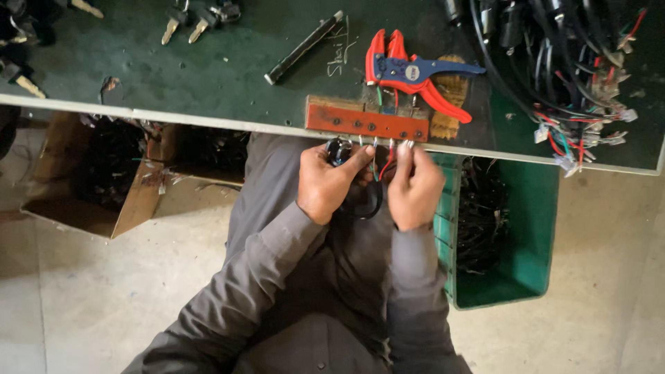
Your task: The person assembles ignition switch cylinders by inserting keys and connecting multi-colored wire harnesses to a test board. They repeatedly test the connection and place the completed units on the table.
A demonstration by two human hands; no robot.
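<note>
A small round black plug part with thin coloured wires [339, 151] is held at the edge of the green worktop [228, 76]. The left hand [329, 181] is closed around the black part. The fingers [405, 154] of the right hand [414, 188] are pinched on the wire ends, just below a red wooden block with metal pins [367, 122]. The wire ends look bare already. A red and blue wire stripper [412, 73] lies unused at 12 o'clock. Many more wire bundles [568, 62] are piled at 2 o'clock.
</note>
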